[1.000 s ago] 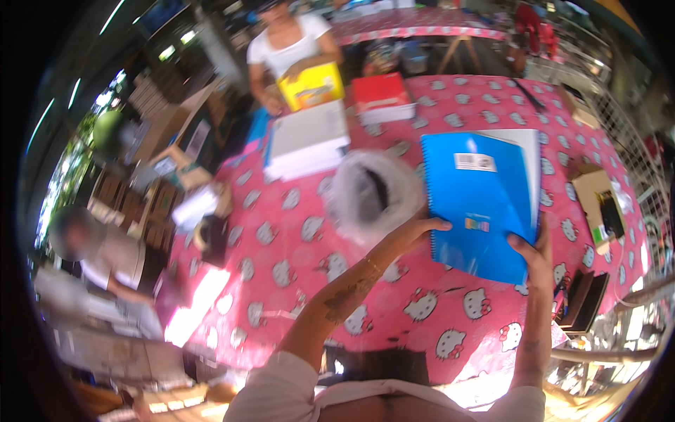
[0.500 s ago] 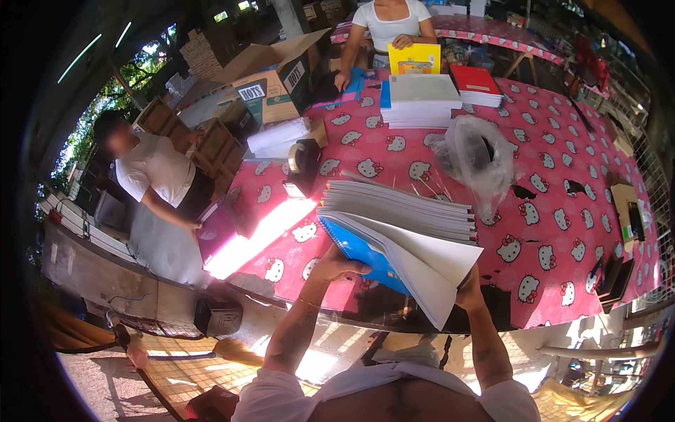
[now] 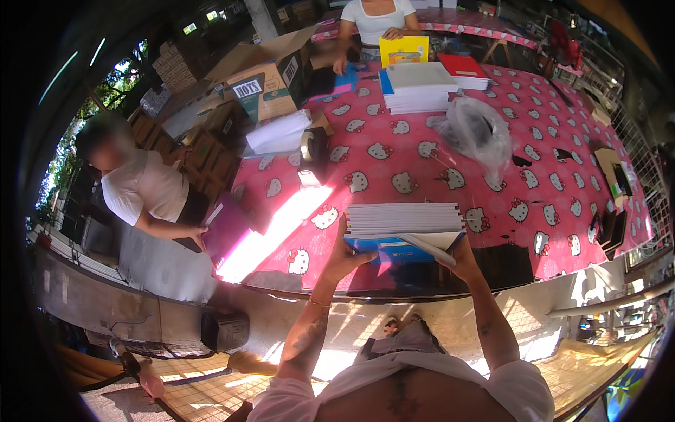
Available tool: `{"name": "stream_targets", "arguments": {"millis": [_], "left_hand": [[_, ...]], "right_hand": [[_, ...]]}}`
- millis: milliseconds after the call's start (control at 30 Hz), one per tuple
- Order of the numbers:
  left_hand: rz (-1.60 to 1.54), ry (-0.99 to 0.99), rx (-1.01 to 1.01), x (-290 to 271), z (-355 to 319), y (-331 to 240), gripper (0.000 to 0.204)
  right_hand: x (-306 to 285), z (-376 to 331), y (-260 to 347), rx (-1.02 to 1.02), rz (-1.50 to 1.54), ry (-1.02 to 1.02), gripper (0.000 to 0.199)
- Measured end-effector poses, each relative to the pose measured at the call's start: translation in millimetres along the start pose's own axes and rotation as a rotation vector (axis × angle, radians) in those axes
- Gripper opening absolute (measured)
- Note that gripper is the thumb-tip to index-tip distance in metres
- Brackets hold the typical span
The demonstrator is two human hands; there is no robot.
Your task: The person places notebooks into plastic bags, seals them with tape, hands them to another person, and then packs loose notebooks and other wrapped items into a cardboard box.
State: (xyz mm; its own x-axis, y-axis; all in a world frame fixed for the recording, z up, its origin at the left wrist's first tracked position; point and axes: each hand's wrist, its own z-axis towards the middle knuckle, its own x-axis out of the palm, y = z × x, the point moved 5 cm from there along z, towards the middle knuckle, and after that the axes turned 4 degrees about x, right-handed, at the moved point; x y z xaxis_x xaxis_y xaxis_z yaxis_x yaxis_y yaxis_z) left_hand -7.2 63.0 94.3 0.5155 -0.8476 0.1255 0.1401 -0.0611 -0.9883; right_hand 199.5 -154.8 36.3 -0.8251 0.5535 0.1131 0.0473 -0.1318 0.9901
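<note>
- Over the near edge of the tabletop (image 3: 562, 133), which wears a pink cloth with a white cat print: stack of notebooks (image 3: 406, 228), white page edges facing the wearer, blue cover at the bottom, held level just above the cloth.
- Left hand (image 3: 346, 254): closed on the stack's left end, thumb up its side, fingers under the blue cover.
- Right hand (image 3: 460, 259): gripping the stack's right lower corner, where one loose cover flap droops.
- Beyond the stack, to its right: clear plastic bag (image 3: 477, 133), crumpled, lying on the cloth, well apart from the stack.
- Further beyond the stack, towards the far edge: pile of white books (image 3: 419, 86) with a red book (image 3: 464, 67) just beside it.
- Behind that pile: yellow book (image 3: 403, 50), upright, held by a person in a white top (image 3: 376, 15).
- Beyond the stack, to its left: open cardboard box (image 3: 266, 77), with a bundle of white paper (image 3: 278, 133) in front of it.
- Left of the stack, off the tabletop: second person in a light shirt (image 3: 140, 193), one hand on a purple folder (image 3: 225, 232).
</note>
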Motion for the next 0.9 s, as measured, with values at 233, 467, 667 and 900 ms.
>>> {"name": "stream_targets", "arguments": {"millis": [233, 467, 667, 900], "left_hand": [[-0.105, -0.083, -0.059, -10.7, 0.2, 20.0, 0.097], [-0.103, -0.123, -0.032, -18.1, 1.3, 31.3, 0.071], [0.092, 0.008, -0.007, -12.4, 5.3, -30.2, 0.074], [1.327, 0.142, 0.697, 121.3, 12.4, -156.0, 0.103]], "right_hand": [[25.4, 8.5, 47.1, -0.115, 0.072, -0.067, 0.109], [26.8, 10.6, 42.2, -0.307, 0.065, -0.071, 0.1], [25.4, 29.4, 45.7, -0.245, -0.135, -0.055, 0.096], [27.3, 27.3, 45.9, -0.231, -0.074, -0.077, 0.096]]}}
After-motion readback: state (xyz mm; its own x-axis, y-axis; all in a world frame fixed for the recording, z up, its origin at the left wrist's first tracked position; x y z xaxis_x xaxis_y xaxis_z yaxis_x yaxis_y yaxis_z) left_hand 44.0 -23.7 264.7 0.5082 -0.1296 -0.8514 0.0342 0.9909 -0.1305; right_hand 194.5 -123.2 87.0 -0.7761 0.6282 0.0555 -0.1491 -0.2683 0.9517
